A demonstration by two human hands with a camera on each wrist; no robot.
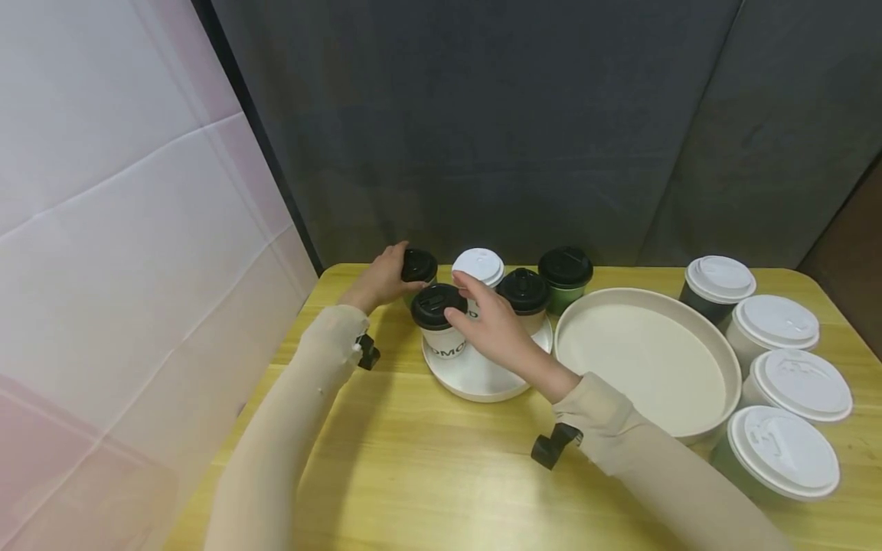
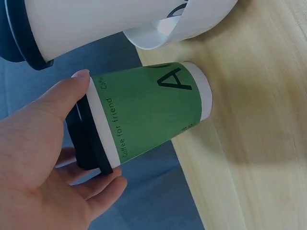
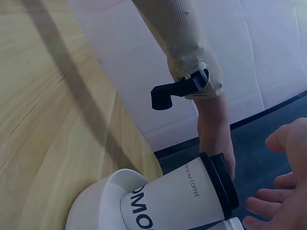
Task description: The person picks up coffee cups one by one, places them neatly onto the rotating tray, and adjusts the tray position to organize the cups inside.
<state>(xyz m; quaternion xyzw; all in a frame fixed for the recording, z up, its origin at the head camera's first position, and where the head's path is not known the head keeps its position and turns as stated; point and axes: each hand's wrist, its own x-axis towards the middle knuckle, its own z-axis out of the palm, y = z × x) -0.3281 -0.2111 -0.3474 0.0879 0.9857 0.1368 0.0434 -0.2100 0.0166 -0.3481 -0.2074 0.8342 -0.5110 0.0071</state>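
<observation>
My left hand (image 1: 386,277) grips a green paper coffee cup (image 2: 148,108) by its black lid (image 1: 419,265), thumb on one side and fingers on the other. In the left wrist view dark lettering shows on its side. Beside it, a white paper cup (image 1: 444,340) with a black lid stands on a small round white tray (image 1: 482,380). My right hand (image 1: 492,321) hovers over that tray, fingers spread; the right wrist view shows a gap between it and the white cup's black lid (image 3: 219,184). A white-lidded cup (image 1: 478,266) and a black-lidded cup (image 1: 525,295) are there too, partly hidden.
A green cup (image 1: 566,279) with a black lid stands behind the trays. The large round cream tray (image 1: 641,360) lies right of the small one. Several white-lidded cups (image 1: 775,321) line its right side. A dark curtain (image 1: 482,138) hangs behind the wooden table (image 1: 413,474).
</observation>
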